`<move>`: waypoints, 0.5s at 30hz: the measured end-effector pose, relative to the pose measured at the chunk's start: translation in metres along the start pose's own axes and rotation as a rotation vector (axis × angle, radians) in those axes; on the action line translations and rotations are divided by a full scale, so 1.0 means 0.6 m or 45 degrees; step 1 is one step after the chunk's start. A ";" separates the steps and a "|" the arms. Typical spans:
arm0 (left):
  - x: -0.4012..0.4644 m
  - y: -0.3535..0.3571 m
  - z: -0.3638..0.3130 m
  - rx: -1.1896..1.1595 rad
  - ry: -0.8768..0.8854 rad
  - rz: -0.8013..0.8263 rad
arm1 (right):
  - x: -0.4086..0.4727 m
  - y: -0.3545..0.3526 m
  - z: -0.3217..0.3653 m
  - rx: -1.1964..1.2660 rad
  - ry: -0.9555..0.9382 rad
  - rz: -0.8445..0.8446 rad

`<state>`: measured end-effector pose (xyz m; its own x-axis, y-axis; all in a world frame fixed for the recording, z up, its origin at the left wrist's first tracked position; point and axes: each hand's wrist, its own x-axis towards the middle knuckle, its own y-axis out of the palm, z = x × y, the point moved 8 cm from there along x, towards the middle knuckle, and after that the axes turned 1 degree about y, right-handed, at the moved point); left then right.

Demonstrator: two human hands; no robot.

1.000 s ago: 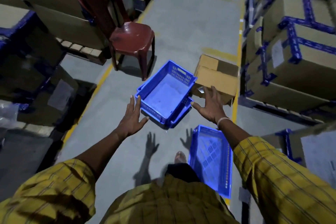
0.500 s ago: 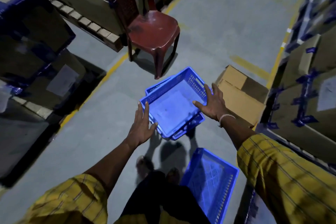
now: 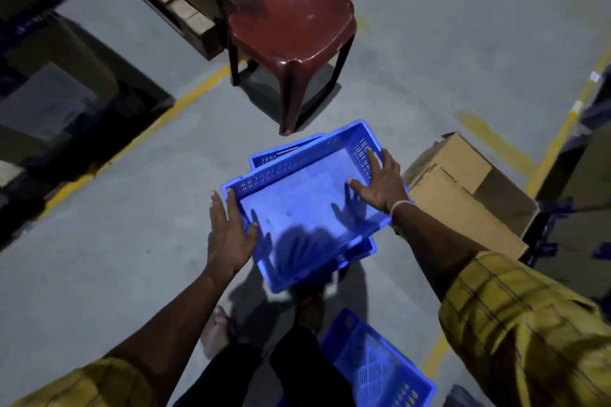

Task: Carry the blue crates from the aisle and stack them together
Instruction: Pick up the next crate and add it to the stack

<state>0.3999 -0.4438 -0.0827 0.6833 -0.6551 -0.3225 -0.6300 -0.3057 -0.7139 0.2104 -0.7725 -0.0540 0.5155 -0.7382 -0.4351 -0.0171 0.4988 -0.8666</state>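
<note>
The top blue crate sat askew on a lower crate on the floor. The left hand and right hand bracketed its short ends, fingers extended against the rims, equally near, gripping nothing firmly.

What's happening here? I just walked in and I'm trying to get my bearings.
A person in a yellow checked shirt bends over a blue plastic crate sitting crookedly on another blue crate on the grey floor. The left hand and right hand are at its opposite rims, fingers mostly straight, no firm grip. A third blue crate lies by their feet, near a maroon plastic chair.
</note>
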 end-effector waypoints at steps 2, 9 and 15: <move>0.020 0.049 0.032 -0.004 -0.089 -0.033 | 0.059 0.024 -0.028 -0.056 0.003 0.003; 0.082 0.163 0.107 -0.022 -0.265 -0.146 | 0.213 0.095 -0.114 -0.252 0.022 0.060; 0.106 0.193 0.115 0.048 -0.387 -0.160 | 0.284 0.126 -0.164 -0.208 0.021 0.111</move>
<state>0.3960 -0.4732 -0.2287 0.8371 -0.3762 -0.3972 -0.5238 -0.3414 -0.7805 0.2128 -0.9055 -0.2176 0.4920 -0.7033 -0.5132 -0.2006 0.4820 -0.8529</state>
